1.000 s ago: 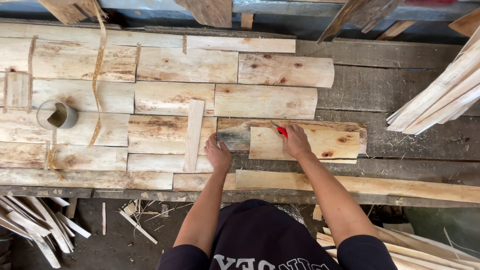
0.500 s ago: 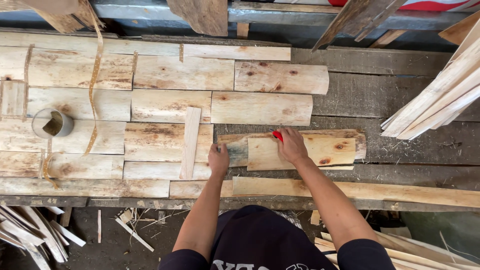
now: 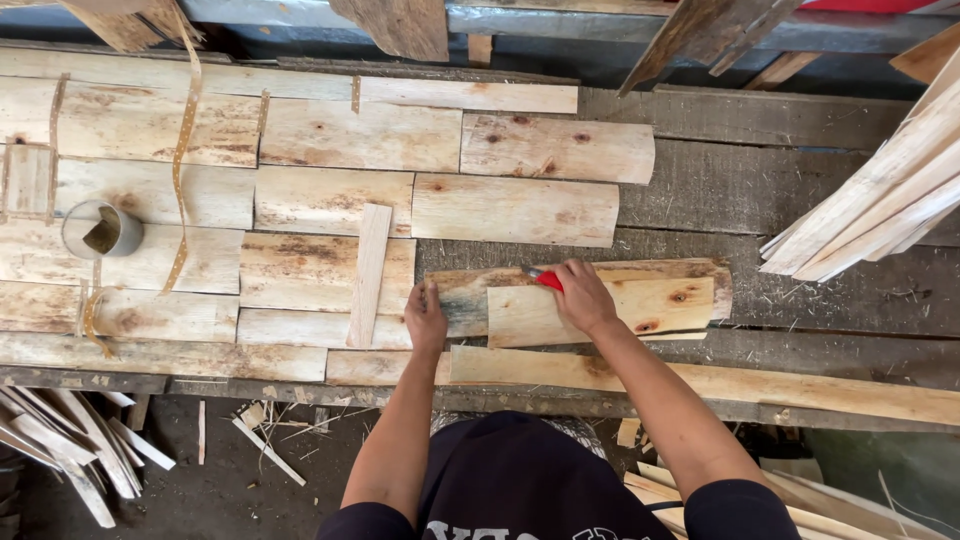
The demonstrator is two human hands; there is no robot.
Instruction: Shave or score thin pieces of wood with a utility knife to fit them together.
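left hand (image 3: 426, 316) flat on slab (image 3: 470, 300) | right hand (image 3: 583, 296) fingers gripping red cutter (image 3: 547, 280) | loose strip (image 3: 369, 274) beside left

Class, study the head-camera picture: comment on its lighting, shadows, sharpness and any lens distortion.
Head view: even, soft daylight with no glare; the left hand and right hand on the pale board cast only faint shadows; the floor under the bench is dim; wood grain is sharp throughout, no motion blur; the bench edges bow slightly, a wide-angle effect.
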